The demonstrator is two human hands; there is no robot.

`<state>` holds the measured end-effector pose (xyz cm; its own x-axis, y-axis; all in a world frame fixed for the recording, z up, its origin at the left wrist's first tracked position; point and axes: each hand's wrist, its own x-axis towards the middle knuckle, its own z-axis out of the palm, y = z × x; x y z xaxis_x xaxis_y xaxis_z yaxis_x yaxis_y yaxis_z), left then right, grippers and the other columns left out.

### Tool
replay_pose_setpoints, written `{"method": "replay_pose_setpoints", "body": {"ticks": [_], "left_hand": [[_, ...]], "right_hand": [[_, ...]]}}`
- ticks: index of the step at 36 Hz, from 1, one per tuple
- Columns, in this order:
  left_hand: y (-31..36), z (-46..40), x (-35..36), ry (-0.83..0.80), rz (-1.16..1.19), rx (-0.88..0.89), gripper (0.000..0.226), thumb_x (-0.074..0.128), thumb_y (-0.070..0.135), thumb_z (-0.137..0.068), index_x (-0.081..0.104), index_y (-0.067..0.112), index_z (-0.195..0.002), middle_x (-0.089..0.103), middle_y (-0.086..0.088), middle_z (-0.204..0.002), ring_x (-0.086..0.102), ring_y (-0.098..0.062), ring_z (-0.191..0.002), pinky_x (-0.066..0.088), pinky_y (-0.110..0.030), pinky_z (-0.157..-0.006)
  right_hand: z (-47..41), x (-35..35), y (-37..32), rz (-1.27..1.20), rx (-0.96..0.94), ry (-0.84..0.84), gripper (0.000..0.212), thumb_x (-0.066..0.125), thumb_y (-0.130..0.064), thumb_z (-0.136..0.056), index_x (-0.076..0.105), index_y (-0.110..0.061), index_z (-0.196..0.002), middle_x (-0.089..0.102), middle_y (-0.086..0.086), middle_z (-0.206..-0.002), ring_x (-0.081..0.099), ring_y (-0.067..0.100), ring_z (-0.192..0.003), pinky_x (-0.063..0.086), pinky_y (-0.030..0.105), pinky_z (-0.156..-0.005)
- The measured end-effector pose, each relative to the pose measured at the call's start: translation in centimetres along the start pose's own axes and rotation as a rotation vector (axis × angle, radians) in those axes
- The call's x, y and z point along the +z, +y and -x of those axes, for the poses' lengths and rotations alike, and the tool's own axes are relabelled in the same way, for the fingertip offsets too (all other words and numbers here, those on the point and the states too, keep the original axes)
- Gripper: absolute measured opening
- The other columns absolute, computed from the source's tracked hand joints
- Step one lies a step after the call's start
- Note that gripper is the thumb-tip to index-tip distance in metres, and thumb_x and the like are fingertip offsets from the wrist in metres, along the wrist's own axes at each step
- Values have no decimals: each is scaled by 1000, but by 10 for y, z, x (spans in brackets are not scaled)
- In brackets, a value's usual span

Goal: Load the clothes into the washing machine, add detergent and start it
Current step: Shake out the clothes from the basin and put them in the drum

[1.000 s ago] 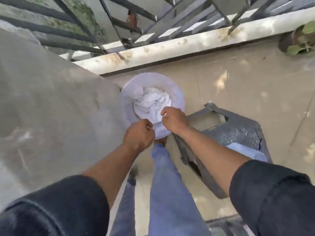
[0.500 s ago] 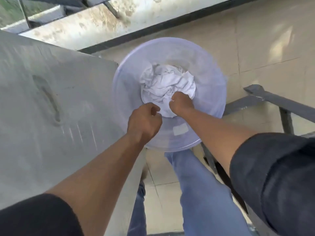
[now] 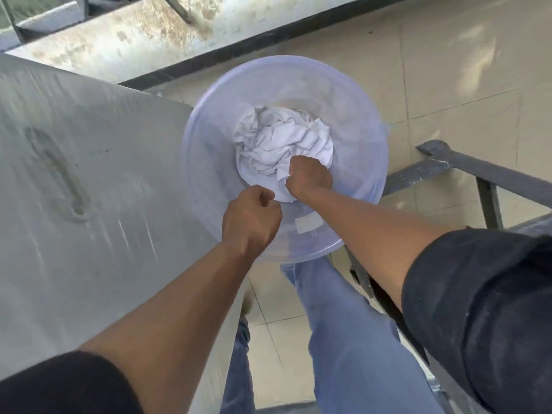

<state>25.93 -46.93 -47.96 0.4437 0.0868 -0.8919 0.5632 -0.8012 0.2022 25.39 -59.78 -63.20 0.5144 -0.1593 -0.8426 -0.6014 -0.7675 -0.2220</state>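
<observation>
On the left we see a big flat grey surface point(image 3: 89, 180) with a long dent in it. It fills the left side, and its left and bottom parts are cut off by the edge of the view, so we cannot tell what it is. Its right edge runs down beside the round see-through pale purple plastic tub point(image 3: 361, 121), and the tub's left rim sits just by that edge.

Our left hand point(image 3: 251, 219) is at the near rim of the tub. Its fingers are curled tight, and it seems to grip the rim, but the fingers hide the spot, so we cannot tell for sure.

In the middle of the tub lies a bunch of crumpled white clothes point(image 3: 277, 144). Our right hand point(image 3: 309, 177) is down in the tub, and its fingers are curled into the near side of the clothes, gripping them. The fingertips are hidden in the cloth.

Below the tub we see legs in blue jeans point(image 3: 343, 339) on the pale tiled floor point(image 3: 463, 70). The floor is open behind and to the right of the tub.

On the right a dark grey metal frame point(image 3: 484, 174) stands close to the tub. Its lower part is hidden behind our right arm in a black sleeve point(image 3: 484, 309). The picture is a bit blurry.
</observation>
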Motion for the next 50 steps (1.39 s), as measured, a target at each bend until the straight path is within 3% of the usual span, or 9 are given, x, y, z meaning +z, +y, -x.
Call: {"method": "replay_pose_setpoints", "body": {"ticks": [3, 10, 14, 23, 31, 35, 39, 43, 50], "left_hand": [[3, 27, -1, -59, -97, 33, 33, 57, 24, -102, 67, 17, -132, 71, -2, -131, 64, -27, -123, 46, -32, -104], [34, 91, -28, -148, -329, 132, 28, 52, 36, -104, 74, 18, -106, 77, -2, -110, 69, -29, -108, 54, -37, -93], [56, 134, -60, -127, -408, 171, 32, 56, 41, -102, 70, 24, -126, 72, 0, -130, 64, -26, -122, 50, -33, -98], [89, 240, -126, 11, -275, 348, 40, 60, 35, -104, 59, 27, -143, 67, 3, -140, 61, -21, -129, 43, -27, -102], [100, 340, -177, 121, -243, 659, 52, 63, 13, -102, 53, 20, -153, 53, -1, -160, 46, -23, -147, 28, -22, -110], [98, 372, -206, 147, -262, 727, 37, 72, 26, -98, 71, 23, -135, 69, 0, -141, 62, -26, -130, 43, -27, -98], [95, 408, -242, 279, -311, 860, 31, 60, 45, -99, 77, 32, -121, 78, 4, -121, 71, -25, -112, 55, -38, -93], [96, 457, -278, 426, -390, 1038, 29, 57, 43, -105, 76, 28, -121, 79, 2, -117, 72, -27, -108, 56, -41, -87], [93, 509, -306, 384, -216, 1229, 21, 58, 41, -103, 72, 26, -105, 76, 4, -93, 73, -23, -90, 58, -40, -82]], "right_hand": [[37, -22, 0, -101, -60, 0, 18, 60, -21, -89, 48, -27, -78, 64, 2, -105, 63, 33, -108, 48, 36, -77], [147, -76, 6, -125, -191, -45, 19, 59, -16, -90, 42, -16, -84, 57, 10, -85, 60, 35, -84, 37, 39, -59], [216, -117, -7, -196, -213, 62, 12, 57, -14, -91, 45, -11, -89, 59, 10, -80, 59, 33, -77, 30, 37, -54], [348, -207, -53, -385, -297, 220, 4, 53, -18, -98, 50, -14, -98, 64, 7, -81, 61, 35, -82, 51, 47, -75], [454, -278, -92, -405, -497, 218, 10, 47, -28, -108, 53, -21, -103, 57, -8, -80, 51, 5, -70, 39, 36, -70], [499, -308, -106, -413, -594, 215, 13, 52, -37, -105, 56, -32, -93, 64, -8, -85, 59, 11, -76, 48, 42, -73], [554, -335, -111, -412, -658, 285, 35, 77, -56, -84, 54, -30, -87, 67, -15, -77, 57, 3, -70, 44, 30, -64], [596, -346, -107, -193, -590, 398, 59, 94, -46, -67, 47, -34, -100, 55, -6, -82, 51, 17, -76, 41, 34, -64], [619, -336, -113, 37, -552, 771, 36, 79, -27, -88, 61, -25, -118, 68, 5, -106, 63, 34, -98, 51, 41, -79]]}}
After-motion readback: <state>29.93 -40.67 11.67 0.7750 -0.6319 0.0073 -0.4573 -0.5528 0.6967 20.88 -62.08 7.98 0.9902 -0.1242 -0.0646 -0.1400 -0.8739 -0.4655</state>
